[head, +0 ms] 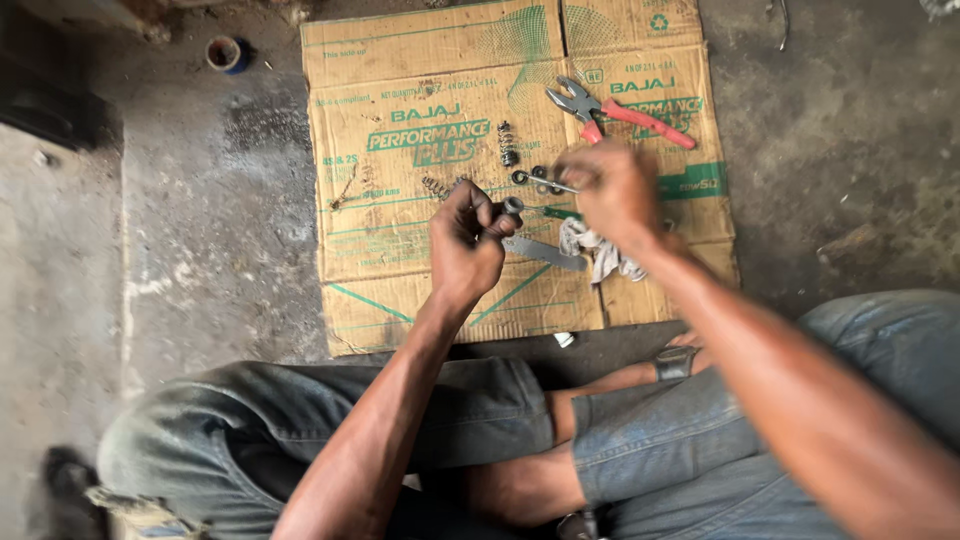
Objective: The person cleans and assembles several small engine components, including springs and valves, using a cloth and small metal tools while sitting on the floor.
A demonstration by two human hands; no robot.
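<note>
Cylindrical metal part [511, 207] sits gripped in the left hand [465, 240]; the right hand [612, 190] pinches one thin metal pin [556, 184]. Toward the cardboard sheet's [400, 250] far edge lie one red-handled pliers [615, 112] and two springs [507, 143], with one rag [600, 255] near its right edge.

cardboard sheet [420, 250] flat on floor [200, 220] before crossed legs | pliers [610, 110] at its far right | spring [507, 143] left of pliers | rag [600, 255] near right, under right hand [612, 190] | left hand [465, 240] left of it | tape roll [226, 53] on floor, far left

Stained concrete floor [200, 220] (daylit)
</note>
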